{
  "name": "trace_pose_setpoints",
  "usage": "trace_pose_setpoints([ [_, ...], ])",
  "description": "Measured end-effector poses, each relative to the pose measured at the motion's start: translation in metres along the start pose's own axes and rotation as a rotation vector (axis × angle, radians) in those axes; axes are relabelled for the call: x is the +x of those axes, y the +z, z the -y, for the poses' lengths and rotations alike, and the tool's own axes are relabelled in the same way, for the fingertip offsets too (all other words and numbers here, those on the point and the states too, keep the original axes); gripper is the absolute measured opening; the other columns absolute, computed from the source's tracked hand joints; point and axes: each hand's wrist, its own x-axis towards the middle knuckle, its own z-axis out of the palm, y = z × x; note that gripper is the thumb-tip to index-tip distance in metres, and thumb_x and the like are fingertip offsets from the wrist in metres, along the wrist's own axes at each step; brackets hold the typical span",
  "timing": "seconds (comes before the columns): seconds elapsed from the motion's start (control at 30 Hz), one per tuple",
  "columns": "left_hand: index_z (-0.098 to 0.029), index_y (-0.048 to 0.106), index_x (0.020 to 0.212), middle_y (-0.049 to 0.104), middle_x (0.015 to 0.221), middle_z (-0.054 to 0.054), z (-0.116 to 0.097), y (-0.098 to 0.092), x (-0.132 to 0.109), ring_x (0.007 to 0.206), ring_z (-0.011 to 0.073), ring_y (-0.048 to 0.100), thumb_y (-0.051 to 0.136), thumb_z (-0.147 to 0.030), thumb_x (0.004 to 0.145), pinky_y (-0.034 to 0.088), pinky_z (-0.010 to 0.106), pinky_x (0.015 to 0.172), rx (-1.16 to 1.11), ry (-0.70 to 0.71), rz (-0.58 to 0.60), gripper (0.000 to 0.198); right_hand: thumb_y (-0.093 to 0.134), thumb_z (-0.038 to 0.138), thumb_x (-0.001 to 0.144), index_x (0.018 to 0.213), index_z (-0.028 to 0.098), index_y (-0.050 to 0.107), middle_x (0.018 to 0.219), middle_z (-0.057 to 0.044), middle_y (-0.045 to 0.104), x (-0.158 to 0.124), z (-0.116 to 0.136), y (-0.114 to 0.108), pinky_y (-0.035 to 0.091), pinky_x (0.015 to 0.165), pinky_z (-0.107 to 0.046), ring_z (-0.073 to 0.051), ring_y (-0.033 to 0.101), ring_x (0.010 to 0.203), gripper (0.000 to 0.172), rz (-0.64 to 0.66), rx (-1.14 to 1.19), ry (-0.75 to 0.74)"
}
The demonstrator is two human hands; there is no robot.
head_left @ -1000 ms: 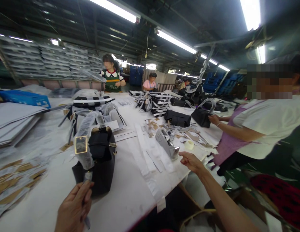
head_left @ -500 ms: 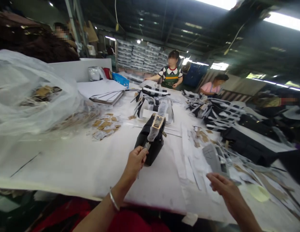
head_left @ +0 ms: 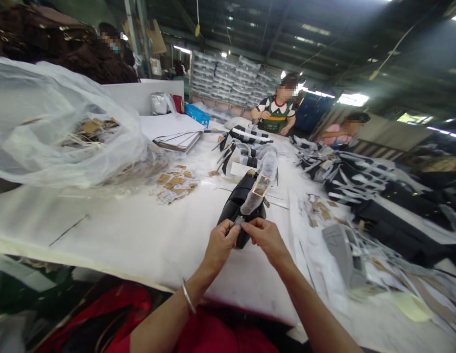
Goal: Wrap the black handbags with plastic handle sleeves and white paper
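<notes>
At 6 o'clock, the black bag's [head_left: 238,190] strap [head_left: 252,201] is pinched by the left hand [head_left: 220,244], right hand [head_left: 267,239] fingers narrowed alongside.

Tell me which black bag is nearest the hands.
The black bag with the gold-framed buckle: the left hand and right hand meet at its plastic-wrapped strap. Other black bags, to the right, lie farther off.

One held bag [head_left: 233,198]; one tape dispenser [head_left: 340,245]
</notes>
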Motion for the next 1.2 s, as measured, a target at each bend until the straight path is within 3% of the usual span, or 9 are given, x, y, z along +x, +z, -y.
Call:
trace_pose_setpoints([
  [0.1, -0.019, 0.048, 0.065, 0.043, 0.049, -0.008, -0.004, 0.000, -0.001, 0.042, 0.0050, 0.032, 0.063, -0.047, 0.080, 0.024, 0.019, 0.042, -0.066, -0.028, 0.021, 0.035, 0.078, 0.047, 0.062, 0.057, 0.017, 0.061, 0.044, 0.004, 0.049, 0.006, -0.003, 0.003, 0.029, 0.045, -0.024, -0.009, 0.041, 0.044, 0.035, -0.005, 0.008, 0.021],
  [0.37, -0.017, 0.057, 0.075, 0.040, 0.048, -0.012, -0.011, -0.006, -0.005, 0.032, 0.0003, 0.017, 0.073, -0.049, 0.066, 0.010, 0.018, 0.032, -0.536, -0.356, 0.206, 0.037, 0.079, 0.046, 0.061, 0.065, 0.015, 0.069, 0.051, 0.002, 0.055, 0.005, -0.005, -0.007, 0.034, 0.050, -0.025, -0.009, 0.044, 0.049, 0.034, 0.191, 0.067, 0.030],
  [0.47, -0.015, 0.059, 0.075, 0.038, 0.048, -0.012, -0.012, -0.008, -0.008, 0.034, -0.0001, 0.016, 0.075, -0.045, 0.063, 0.010, 0.017, 0.033, -0.589, -0.419, 0.243, 0.036, 0.075, 0.041, 0.064, 0.068, 0.015, 0.071, 0.055, 0.001, 0.060, 0.001, -0.011, -0.001, 0.038, 0.053, -0.026, -0.011, 0.048, 0.052, 0.026, 0.112, -0.005, -0.012],
  [0.57, -0.014, 0.060, 0.073, 0.038, 0.049, -0.011, -0.015, -0.006, -0.013, 0.034, -0.0004, 0.017, 0.073, -0.043, 0.063, 0.011, 0.017, 0.033, -0.592, -0.440, 0.251, 0.034, 0.069, 0.040, 0.068, 0.058, 0.018, 0.065, 0.052, 0.001, 0.059, -0.002, -0.018, 0.013, 0.039, 0.053, -0.026, -0.013, 0.050, 0.052, 0.024, -0.028, -0.076, -0.044],
  [0.8, -0.015, 0.058, 0.074, 0.040, 0.048, -0.011, -0.018, 0.001, -0.022, 0.033, -0.0007, 0.019, 0.074, -0.047, 0.060, 0.010, 0.017, 0.033, -0.587, -0.419, 0.149, 0.039, 0.074, 0.041, 0.065, 0.052, 0.019, 0.056, 0.048, 0.003, 0.053, -0.001, -0.025, 0.032, 0.035, 0.047, -0.025, -0.011, 0.044, 0.048, 0.031, -0.138, -0.028, -0.015],
  [0.9, -0.016, 0.056, 0.072, 0.042, 0.046, -0.010, -0.017, 0.002, -0.023, 0.031, -0.0003, 0.020, 0.073, -0.051, 0.062, 0.010, 0.017, 0.032, -0.560, -0.372, 0.098, 0.040, 0.075, 0.041, 0.068, 0.059, 0.017, 0.060, 0.044, 0.006, 0.045, -0.011, -0.022, 0.026, 0.029, 0.044, -0.023, -0.008, 0.035, 0.043, 0.030, 0.008, 0.191, 0.041],
  [0.97, -0.016, 0.056, 0.072, 0.043, 0.046, -0.010, -0.016, 0.003, -0.023, 0.030, 0.0002, 0.021, 0.072, -0.052, 0.064, 0.010, 0.018, 0.032, -0.538, -0.335, 0.072, 0.040, 0.076, 0.039, 0.071, 0.075, 0.017, 0.066, 0.041, 0.011, 0.032, -0.021, -0.021, 0.020, 0.026, 0.042, -0.021, -0.005, 0.024, 0.040, 0.025, 0.209, 0.474, 0.121],
  [1.07, -0.017, 0.055, 0.072, 0.043, 0.046, -0.010, -0.014, 0.005, -0.022, 0.029, 0.0008, 0.022, 0.071, -0.051, 0.068, 0.010, 0.018, 0.031, -0.523, -0.313, 0.080, 0.038, 0.076, 0.037, 0.074, 0.102, 0.019, 0.066, 0.045, 0.014, 0.022, -0.033, -0.023, 0.012, 0.023, 0.039, -0.017, -0.004, 0.012, 0.040, 0.035, 0.477, 0.852, 0.242],
  [1.2, -0.019, 0.047, 0.065, 0.040, 0.044, -0.011, -0.011, 0.007, -0.020, 0.030, 0.0008, 0.020, 0.070, -0.053, 0.069, 0.011, 0.018, 0.032, -0.524, -0.327, 0.127, 0.041, 0.065, 0.041, 0.086, 0.119, 0.019, 0.060, 0.048, 0.014, 0.018, -0.030, -0.025, 0.013, 0.012, 0.033, -0.013, -0.004, 0.003, 0.035, 0.040, 0.615, 1.045, 0.273],
])
